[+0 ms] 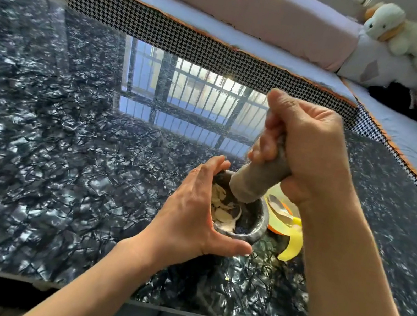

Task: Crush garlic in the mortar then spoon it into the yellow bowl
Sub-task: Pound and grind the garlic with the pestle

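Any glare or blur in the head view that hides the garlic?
Head view: window glare sits on the table beyond the mortar, not on it; the garlic reads clearly; the right hand and pestle are slightly blurred; wide-angle bending at the edges.

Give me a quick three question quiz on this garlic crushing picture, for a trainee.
1. True or false: the right hand grips the pestle.
2. What does the left hand hold? A) spoon B) mortar C) yellow bowl
3. Fill in: the spoon lies in the ______ bowl.

Key: 1 true. 2 B, the mortar, with garlic inside. 3 yellow.
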A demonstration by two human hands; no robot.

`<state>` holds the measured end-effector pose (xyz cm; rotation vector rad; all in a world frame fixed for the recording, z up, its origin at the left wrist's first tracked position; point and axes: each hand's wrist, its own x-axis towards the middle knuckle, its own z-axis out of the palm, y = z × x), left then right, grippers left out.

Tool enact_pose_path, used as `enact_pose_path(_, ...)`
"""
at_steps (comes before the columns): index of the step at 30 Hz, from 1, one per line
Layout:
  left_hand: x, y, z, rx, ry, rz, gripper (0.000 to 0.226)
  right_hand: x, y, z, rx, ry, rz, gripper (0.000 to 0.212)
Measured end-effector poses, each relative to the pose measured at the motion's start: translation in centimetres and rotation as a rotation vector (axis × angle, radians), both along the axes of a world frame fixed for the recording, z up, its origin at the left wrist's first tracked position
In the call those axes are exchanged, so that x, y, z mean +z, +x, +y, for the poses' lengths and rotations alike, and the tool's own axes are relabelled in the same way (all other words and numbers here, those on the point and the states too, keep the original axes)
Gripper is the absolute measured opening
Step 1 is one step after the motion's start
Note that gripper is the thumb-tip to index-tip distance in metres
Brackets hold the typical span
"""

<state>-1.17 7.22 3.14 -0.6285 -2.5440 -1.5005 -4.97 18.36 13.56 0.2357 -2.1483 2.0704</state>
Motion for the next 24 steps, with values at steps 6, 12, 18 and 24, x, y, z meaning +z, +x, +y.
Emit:
enact_pose_path(6, 0.0, 0.1, 0.0, 0.025, 0.046, 0.007, 0.113, -4.8, -0.2, -1.4, 0.04, 0.18, -0.117, 0.044)
enact_pose_path(12, 0.0, 0.1, 0.1, 0.015, 0.006, 0.012, 0.12, -0.8, 0.1, -0.3, -0.011, 0.056, -0.032, 0.04)
enact_pose_path(18, 0.0, 0.2, 0.1, 0.032, 0.031, 0.002, 0.12, -3.4, 0.2, -0.7, -0.042, 0.176, -0.038, 0.043)
enact_pose_path(24, 0.0, 0.1, 0.2, 0.025, 0.037, -0.014, 0.121, -3.1, -0.2, -0.6, -0.026, 0.102, -0.116, 0.043)
